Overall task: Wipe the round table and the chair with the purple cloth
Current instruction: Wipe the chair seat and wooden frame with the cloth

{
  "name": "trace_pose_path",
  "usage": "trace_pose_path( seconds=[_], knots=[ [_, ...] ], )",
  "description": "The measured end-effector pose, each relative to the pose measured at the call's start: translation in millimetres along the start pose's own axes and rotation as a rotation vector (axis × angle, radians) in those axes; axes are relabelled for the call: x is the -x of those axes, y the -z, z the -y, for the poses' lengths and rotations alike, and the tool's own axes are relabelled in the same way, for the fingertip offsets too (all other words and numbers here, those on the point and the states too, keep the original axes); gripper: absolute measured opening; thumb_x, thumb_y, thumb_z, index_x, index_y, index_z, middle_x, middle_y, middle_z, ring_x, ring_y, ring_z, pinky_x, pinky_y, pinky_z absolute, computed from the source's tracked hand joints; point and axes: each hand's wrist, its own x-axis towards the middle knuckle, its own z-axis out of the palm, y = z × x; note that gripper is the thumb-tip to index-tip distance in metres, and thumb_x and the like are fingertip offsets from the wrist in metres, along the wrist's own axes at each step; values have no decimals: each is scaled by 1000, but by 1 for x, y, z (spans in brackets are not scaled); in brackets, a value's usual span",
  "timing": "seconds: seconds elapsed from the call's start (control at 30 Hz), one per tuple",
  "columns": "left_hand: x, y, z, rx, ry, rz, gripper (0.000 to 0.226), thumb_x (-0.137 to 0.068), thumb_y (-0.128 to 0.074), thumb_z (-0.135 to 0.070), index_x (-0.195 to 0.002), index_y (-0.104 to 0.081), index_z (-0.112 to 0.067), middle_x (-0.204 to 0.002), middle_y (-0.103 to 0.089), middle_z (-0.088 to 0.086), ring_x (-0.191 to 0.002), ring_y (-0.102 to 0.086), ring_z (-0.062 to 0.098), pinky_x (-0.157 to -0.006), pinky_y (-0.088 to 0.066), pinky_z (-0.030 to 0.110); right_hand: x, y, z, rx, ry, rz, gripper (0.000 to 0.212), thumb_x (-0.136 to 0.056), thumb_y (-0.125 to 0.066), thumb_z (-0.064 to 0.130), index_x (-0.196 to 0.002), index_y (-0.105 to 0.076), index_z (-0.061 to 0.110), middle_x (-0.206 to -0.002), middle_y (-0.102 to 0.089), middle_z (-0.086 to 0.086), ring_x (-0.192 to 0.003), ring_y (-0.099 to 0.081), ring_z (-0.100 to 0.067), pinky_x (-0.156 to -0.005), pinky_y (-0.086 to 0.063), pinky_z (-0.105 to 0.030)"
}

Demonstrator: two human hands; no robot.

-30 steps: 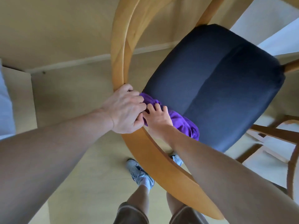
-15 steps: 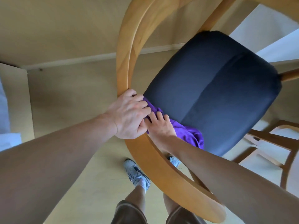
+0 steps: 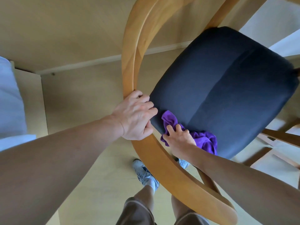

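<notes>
Purple cloth (image 3: 204,140), soft & crumpled, is bunched at the near edge of the dark navy padded seat cushion (image 3: 227,88), pressed against it by the right hand (image 3: 179,139). Right fingers (image 3: 169,128) are curled into the fabric, holding a fold of it; part of the cloth sticks out toward the left hand, the rest is spread to the right of the wrist. Cushion belongs to a light wooden chair w/ a curved bentwood back rail (image 3: 129,62), which arcs from upper frame down past both hands to lower right. Left hand (image 3: 134,116) is wrapped over that rail just beside the cushion's corner, fingers (image 3: 146,105) closed round the wood, thumb side toward the cloth. The two hands are near each other, apprx. touching or not cannot be told. Below the rail, a pale wood-look floor (image 3: 81,103) is seen, w/ a grey-white sneaker (image 3: 144,174) & brown shorts (image 3: 134,211) of the person. More wooden frame parts (image 3: 279,137) are seen at right, blurred. A pale blue-white surface (image 3: 9,98) is cut off at far left.
</notes>
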Motion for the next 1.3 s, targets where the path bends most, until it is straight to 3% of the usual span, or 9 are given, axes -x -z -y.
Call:
trace_pose_path(
  seconds=[0.17, 0.37, 0.6, 0.73, 0.83, 0.9, 0.97, 1.1, 1.3],
  knots=[
    [2, -3, 0, -7, -9, 9, 10, -76, -39, -28, -72, -36, -20, -64, -47, 1, -70, -43, 28, -86, -42, 44, 27, 1, -8, -218, -148, 69, 30, -87, -56, 22, -117, -55, 24, -125, -38, -2, -99, -34, -24, -67, -39, -38],
    [2, 1, 1, -20, 0, 33, 18, -76, -40, -29, -73, -54, -17, -67, -52, 2, -73, -50, 30, -87, -44, 44, -39, 54, 8, -346, -198, -281, 54, -79, -65, 19, -129, -43, 22, -128, -30, -5, -110, -37, -30, -72, -41, -39],
    [2, -2, 0, -4, 0, 6, 11, -75, -42, -25, -69, -46, -17, -64, -48, 3, -69, -48, 32, -84, -44, 44, -22, 14, 1, -299, -313, -88, 43, -81, -61, 19, -122, -51, 27, -119, -27, -1, -90, -26, -23, -59, -38, -39],
    [2, -6, 1, -11, 1, 29, 14, -75, -44, -27, -69, -50, -16, -65, -50, 2, -69, -49, 31, -85, -43, 46, 17, 6, -16, -351, -379, 27, 38, -81, -58, 22, -119, -56, 23, -121, -36, 1, -96, -36, -23, -66, -41, -38],
    [2, -7, 1, -8, -8, 0, 10, -75, -45, -27, -69, -45, -19, -64, -49, 1, -67, -49, 30, -85, -43, 44, 14, 29, -16, -451, -403, -128, 39, -76, -60, 18, -115, -56, 20, -118, -41, 2, -103, -42, -25, -67, -45, -37],
    [2, -6, 1, -5, -9, 8, 12, -76, -44, -28, -70, -48, -18, -65, -50, 1, -68, -49, 29, -86, -43, 44, -9, 51, -14, -461, -360, -315, 43, -75, -61, 14, -118, -56, 17, -121, -42, -3, -102, -42, -28, -62, -41, -37],
    [1, -6, 1, 7, -14, 1, 15, -76, -42, -30, -70, -50, -18, -65, -51, 1, -67, -49, 29, -84, -43, 44, -42, 76, -12, -465, -364, -368, 49, -76, -63, 14, -123, -51, 17, -125, -38, -7, -104, -41, -30, -65, -37, -36],
    [2, -10, 1, 25, -20, -31, 10, -76, -41, -31, -73, -35, -22, -63, -50, 1, -64, -45, 26, -77, -41, 43, -82, 85, -13, -405, -455, -148, 60, -77, -65, 16, -131, -40, 24, -128, -28, -7, -96, -33, -28, -64, -39, -39],
    [1, -4, 1, 6, -11, 56, 17, -81, -39, -34, -70, -39, -21, -64, -54, 2, -63, -49, 26, -76, -41, 43, -3, 15, -27, -381, -561, 50, 54, -78, -56, 19, -131, -47, 26, -123, -32, -3, -103, -44, -31, -68, -42, -41]
  ],
)
